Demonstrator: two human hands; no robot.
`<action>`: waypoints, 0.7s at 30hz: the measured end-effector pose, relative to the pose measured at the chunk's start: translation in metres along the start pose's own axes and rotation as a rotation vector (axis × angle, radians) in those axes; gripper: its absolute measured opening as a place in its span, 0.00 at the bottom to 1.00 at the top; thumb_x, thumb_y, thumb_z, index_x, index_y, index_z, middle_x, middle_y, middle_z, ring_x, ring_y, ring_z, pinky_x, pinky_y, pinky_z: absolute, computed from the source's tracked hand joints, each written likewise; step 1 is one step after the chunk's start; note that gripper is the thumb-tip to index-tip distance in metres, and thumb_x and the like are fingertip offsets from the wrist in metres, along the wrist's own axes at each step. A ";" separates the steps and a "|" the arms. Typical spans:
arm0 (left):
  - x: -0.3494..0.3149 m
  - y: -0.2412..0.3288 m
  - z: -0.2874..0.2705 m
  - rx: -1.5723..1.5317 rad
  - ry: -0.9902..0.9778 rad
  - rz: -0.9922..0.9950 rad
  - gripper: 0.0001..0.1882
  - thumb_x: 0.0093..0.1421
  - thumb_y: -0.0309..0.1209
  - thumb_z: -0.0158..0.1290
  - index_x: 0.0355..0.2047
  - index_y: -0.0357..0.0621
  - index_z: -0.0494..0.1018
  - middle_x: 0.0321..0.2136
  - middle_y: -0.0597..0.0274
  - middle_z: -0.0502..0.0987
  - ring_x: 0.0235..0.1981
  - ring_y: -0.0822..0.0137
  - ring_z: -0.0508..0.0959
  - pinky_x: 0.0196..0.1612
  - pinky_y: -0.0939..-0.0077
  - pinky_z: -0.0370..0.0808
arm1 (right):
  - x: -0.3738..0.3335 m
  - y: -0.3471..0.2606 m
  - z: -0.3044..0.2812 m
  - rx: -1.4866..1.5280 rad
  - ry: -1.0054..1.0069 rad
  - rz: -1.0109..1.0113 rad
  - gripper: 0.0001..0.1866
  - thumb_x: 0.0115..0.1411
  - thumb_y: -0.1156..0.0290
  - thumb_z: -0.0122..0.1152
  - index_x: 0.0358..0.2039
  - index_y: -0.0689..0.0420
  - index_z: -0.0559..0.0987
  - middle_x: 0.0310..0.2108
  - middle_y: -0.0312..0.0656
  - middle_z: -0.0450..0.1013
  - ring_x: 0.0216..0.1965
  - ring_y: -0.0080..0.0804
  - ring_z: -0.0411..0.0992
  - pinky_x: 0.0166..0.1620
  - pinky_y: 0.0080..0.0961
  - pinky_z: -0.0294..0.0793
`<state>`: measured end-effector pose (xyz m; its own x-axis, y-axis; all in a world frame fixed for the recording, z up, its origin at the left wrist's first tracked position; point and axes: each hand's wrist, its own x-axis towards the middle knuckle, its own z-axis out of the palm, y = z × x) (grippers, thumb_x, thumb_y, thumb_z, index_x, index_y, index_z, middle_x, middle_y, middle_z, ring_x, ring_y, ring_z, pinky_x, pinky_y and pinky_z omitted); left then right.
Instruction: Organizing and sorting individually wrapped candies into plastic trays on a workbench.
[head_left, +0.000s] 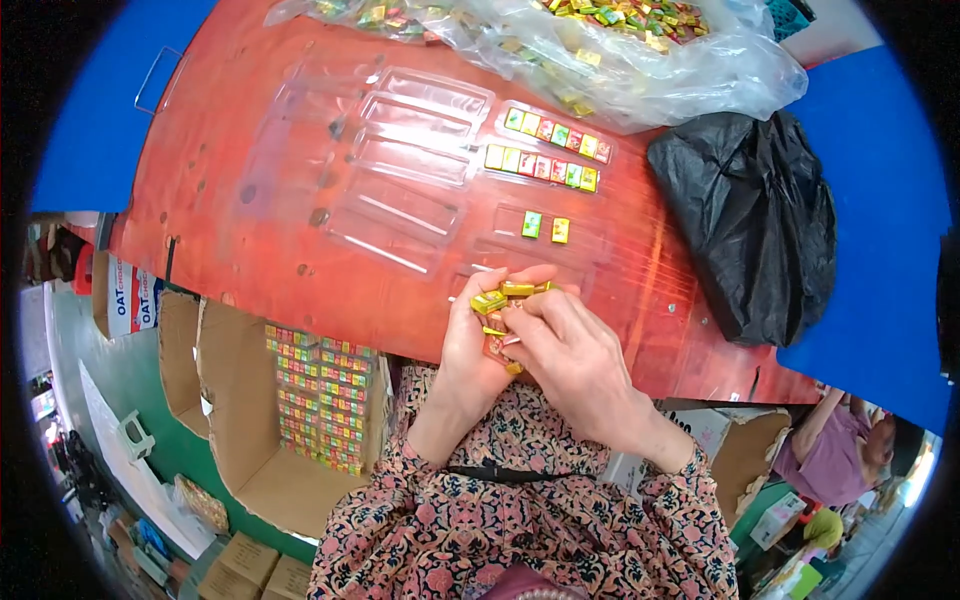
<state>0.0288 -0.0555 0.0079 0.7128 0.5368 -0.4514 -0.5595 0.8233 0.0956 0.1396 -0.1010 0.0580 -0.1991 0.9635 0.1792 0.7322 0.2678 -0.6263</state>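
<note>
Red table up top w/ clear plastic tray. Left hand & right hand squeeze shut on small wrapped candies, peeking out at 12 o'clock of fingers. Candy bag at 1 o'clock.

Both hands around small wrapped cubes

We see glossy foil-wrapped candies over a clear, shiny plastic tray. The red table looks worn; the black bag is crinkled plastic.
</note>
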 end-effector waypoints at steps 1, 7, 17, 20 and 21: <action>0.000 0.002 0.001 0.009 0.025 0.014 0.23 0.57 0.41 0.36 0.42 0.33 0.68 0.38 0.46 0.72 0.39 0.59 0.73 0.46 0.70 0.69 | 0.001 0.001 0.001 0.030 0.035 -0.003 0.15 0.44 0.77 0.60 0.35 0.62 0.73 0.30 0.43 0.66 0.32 0.37 0.68 0.33 0.28 0.70; 0.002 0.006 -0.001 -0.088 0.070 0.069 0.22 0.56 0.40 0.41 0.42 0.32 0.68 0.36 0.52 0.74 0.36 0.62 0.74 0.42 0.71 0.71 | 0.008 -0.001 -0.007 0.203 0.172 0.098 0.10 0.43 0.81 0.60 0.30 0.63 0.76 0.26 0.42 0.69 0.28 0.32 0.69 0.31 0.23 0.70; 0.012 0.028 -0.001 -0.152 -0.079 0.007 0.25 0.55 0.39 0.35 0.49 0.39 0.63 0.44 0.43 0.69 0.41 0.49 0.73 0.27 0.62 0.78 | 0.005 0.047 -0.038 1.582 0.239 0.580 0.13 0.58 0.70 0.50 0.41 0.63 0.68 0.32 0.40 0.67 0.33 0.28 0.66 0.32 0.19 0.68; 0.017 0.025 -0.008 -0.170 -0.086 0.020 0.25 0.54 0.38 0.35 0.50 0.39 0.62 0.44 0.43 0.69 0.41 0.49 0.73 0.25 0.64 0.78 | 0.003 0.061 -0.040 1.707 0.198 0.671 0.12 0.58 0.69 0.49 0.41 0.61 0.68 0.36 0.43 0.68 0.35 0.30 0.68 0.33 0.25 0.71; 0.020 0.025 -0.005 -0.124 -0.033 0.028 0.24 0.54 0.37 0.36 0.50 0.40 0.62 0.43 0.43 0.69 0.39 0.51 0.74 0.23 0.69 0.76 | 0.005 0.063 -0.042 1.710 0.205 0.693 0.12 0.58 0.68 0.49 0.41 0.61 0.68 0.35 0.42 0.68 0.33 0.29 0.68 0.33 0.25 0.71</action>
<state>0.0264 -0.0249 -0.0034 0.7088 0.5667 -0.4200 -0.6259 0.7799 -0.0041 0.2124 -0.0793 0.0515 -0.0205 0.9093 -0.4157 -0.7599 -0.2844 -0.5845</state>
